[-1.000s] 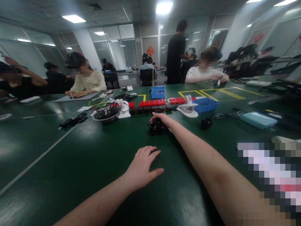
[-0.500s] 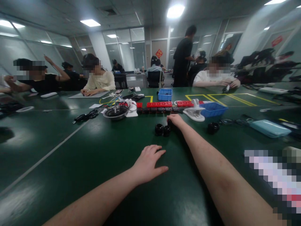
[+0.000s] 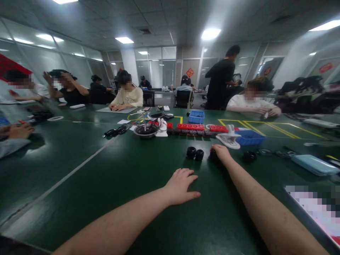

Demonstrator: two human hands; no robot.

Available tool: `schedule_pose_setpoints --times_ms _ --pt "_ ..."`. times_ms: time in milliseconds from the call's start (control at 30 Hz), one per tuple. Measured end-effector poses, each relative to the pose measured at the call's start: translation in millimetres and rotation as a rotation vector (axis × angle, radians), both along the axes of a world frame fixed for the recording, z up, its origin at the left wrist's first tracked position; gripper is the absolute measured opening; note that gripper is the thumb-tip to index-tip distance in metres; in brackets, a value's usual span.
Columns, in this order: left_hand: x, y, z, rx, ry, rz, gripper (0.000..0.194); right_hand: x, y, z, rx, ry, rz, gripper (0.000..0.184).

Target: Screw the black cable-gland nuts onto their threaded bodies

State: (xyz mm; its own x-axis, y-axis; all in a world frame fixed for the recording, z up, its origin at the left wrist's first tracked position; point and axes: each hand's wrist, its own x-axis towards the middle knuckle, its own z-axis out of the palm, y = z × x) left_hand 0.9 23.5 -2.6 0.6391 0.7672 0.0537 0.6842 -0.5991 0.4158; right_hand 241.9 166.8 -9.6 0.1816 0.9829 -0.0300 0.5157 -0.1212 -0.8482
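My left hand [image 3: 182, 186] lies flat on the green table [image 3: 106, 184], fingers spread, holding nothing. Farther out, my right hand [image 3: 221, 153] is curled over a small black round part [image 3: 213, 154] that it mostly hides. Two more black round parts [image 3: 195, 153] stand side by side just left of that hand, free of it. Another black round part [image 3: 249, 156] sits to the right.
Beyond the hands lie a row of red and black power strips [image 3: 190, 126], a metal bowl [image 3: 145, 130], a white clamp [image 3: 228, 139] and two blue bins [image 3: 250, 137]. A light blue case [image 3: 313, 163] lies right. Several people sit around the table; one stands behind.
My right hand has drawn one black part to the right, away from the other two. The view has tilted up and shifted left. My left hand stays flat.
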Motion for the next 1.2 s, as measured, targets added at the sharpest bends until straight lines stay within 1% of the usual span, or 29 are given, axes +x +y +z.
schedule_pose_setpoints --times_ms 200,333,500,633,700,833,1000,1067,1133,1200 --pt "2 -1 -2.6 0.046 0.012 -0.006 0.062 13 -50 1.0 0.001 0.033 -0.035 0.029" --pt "4 -1 -3.8 0.076 0.035 0.003 0.06 13 -81 -2.5 0.013 0.055 -0.028 0.029" --pt "8 -2 -4.5 0.097 0.007 0.023 0.065 0 -114 -7.1 0.027 0.057 0.021 0.031" --pt "7 -3 -4.3 0.102 -0.046 0.051 0.071 -20 -137 -6.5 0.044 0.048 0.088 0.03" --pt "5 -4 -3.8 0.104 -0.063 0.043 0.076 -30 -147 -5.2 0.054 0.042 0.128 0.03" --pt "3 -4 -3.6 0.116 -0.076 -0.02 0.089 -52 -160 -3.8 0.072 0.039 0.215 0.029" --pt "5 -1 -9.6 0.121 -0.045 -0.098 0.097 -77 -165 -4.4 0.099 0.06 0.321 0.028" --pt "5 1 -12.2 0.121 -0.054 -0.097 0.097 -85 -165 -4.5 0.118 0.072 0.358 0.023" --pt "4 2 -13.5 0.109 -0.061 -0.069 0.095 -92 -164 -4.2 0.137 0.082 0.386 0.019" --pt "3 2 -13.7 0.086 -0.055 -0.031 0.094 -96 -162 -3.5 0.144 0.089 0.411 0.021"
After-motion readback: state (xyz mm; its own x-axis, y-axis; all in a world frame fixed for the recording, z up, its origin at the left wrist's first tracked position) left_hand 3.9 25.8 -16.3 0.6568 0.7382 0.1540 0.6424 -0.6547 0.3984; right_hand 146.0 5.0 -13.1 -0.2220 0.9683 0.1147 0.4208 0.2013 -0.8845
